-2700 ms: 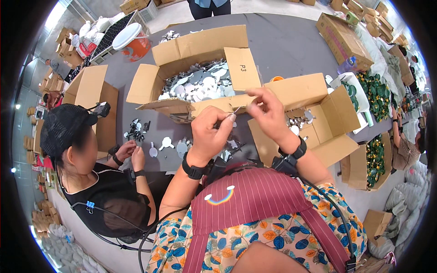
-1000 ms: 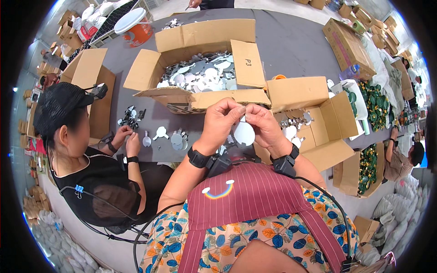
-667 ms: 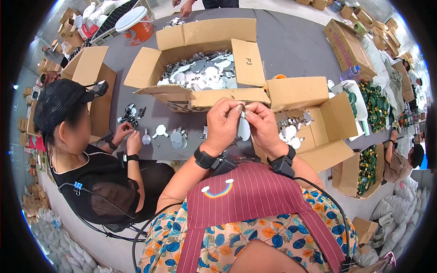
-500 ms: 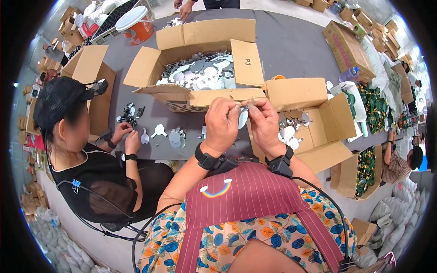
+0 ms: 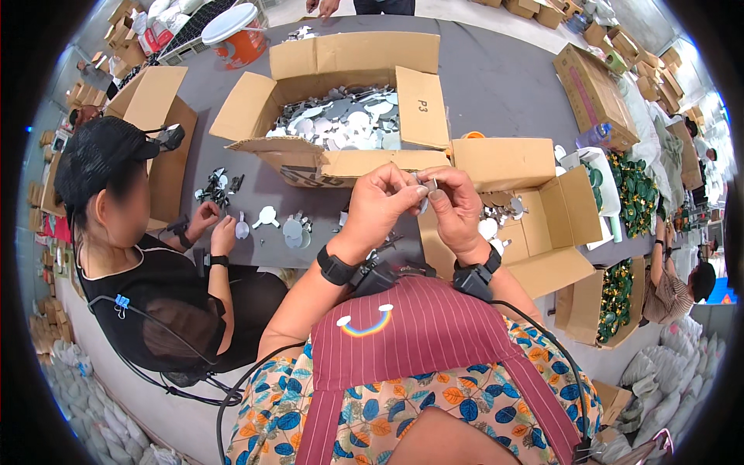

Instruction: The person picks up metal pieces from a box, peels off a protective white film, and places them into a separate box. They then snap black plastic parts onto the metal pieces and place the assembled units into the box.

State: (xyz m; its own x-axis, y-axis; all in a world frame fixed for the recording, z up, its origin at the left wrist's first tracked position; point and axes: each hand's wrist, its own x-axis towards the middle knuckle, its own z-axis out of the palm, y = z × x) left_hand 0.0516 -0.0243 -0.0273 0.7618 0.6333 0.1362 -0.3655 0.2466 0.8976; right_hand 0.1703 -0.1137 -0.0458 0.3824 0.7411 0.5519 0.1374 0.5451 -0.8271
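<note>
My left hand (image 5: 377,211) and my right hand (image 5: 459,215) meet in front of the large open cardboard box (image 5: 380,163). Both are closed in a pinch on a small flat silvery-grey piece (image 5: 425,203), mostly covered by my fingers. My left thumb presses toward the right fingertips. The large box holds a heap of similar flat pieces (image 5: 349,124), many with rounded discs and tabs. Right of my hands, a smaller open box (image 5: 502,164) contains more of them. Loose flat pieces (image 5: 294,231) lie on the grey table to the left of my left wrist.
A co-worker (image 5: 128,209) sits at my left, hands beside a pile of dark small parts (image 5: 218,188). Beyond stands an orange-and-white bucket (image 5: 242,48). At the right are a white tray (image 5: 607,182), green-and-gold items (image 5: 634,194) and a tall carton (image 5: 595,97). Another person stands across the table.
My left fingers have shifted, and the thumb now points across toward my right fingertips. The round grey part below the pinch shows less than before. The whole view has shifted slightly.
</note>
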